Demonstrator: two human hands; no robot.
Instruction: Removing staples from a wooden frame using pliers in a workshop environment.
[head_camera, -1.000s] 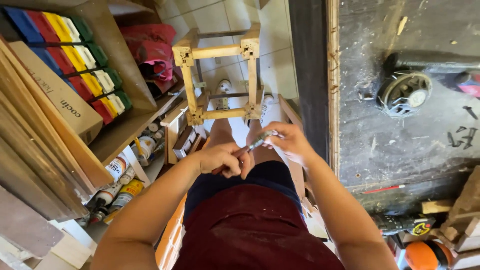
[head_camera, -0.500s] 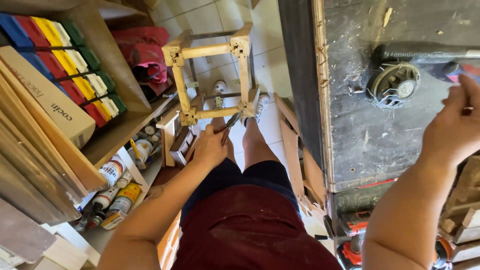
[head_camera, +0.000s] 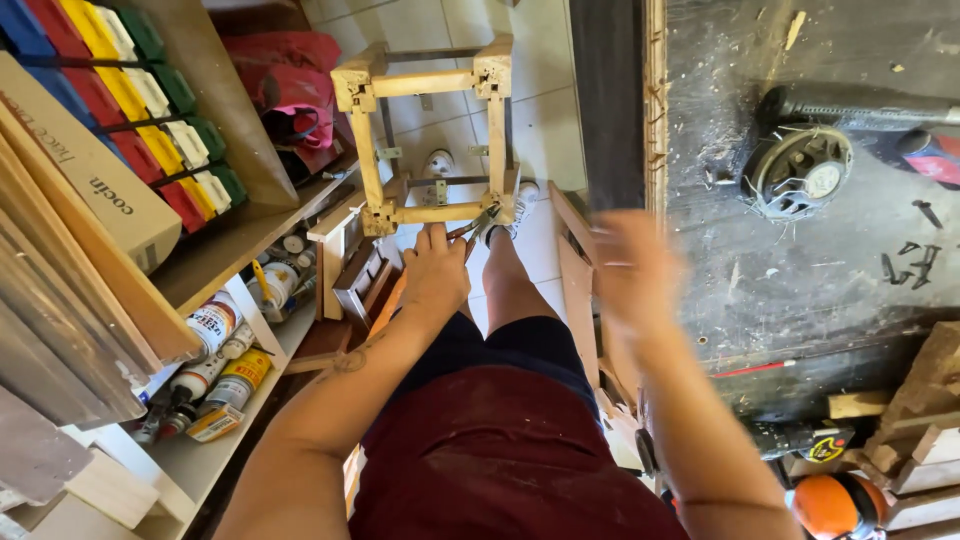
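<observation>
While coloured storage bins (head_camera: 130, 110) and glue bottles (head_camera: 215, 375) fill the shelves at the far left, the left hand (head_camera: 435, 270) reaches down to a small wooden frame (head_camera: 430, 135) standing on the tiled floor (head_camera: 540, 60). Its fingers (head_camera: 432, 238) are curled around pliers (head_camera: 482, 222), whose tip touches the frame's lower rail. Further right, the right hand (head_camera: 630, 270) hangs blurred beside the table (head_camera: 800, 280), holding nothing; whether its fingers are spread I cannot tell. A round speaker (head_camera: 797, 172) lies on the table.
</observation>
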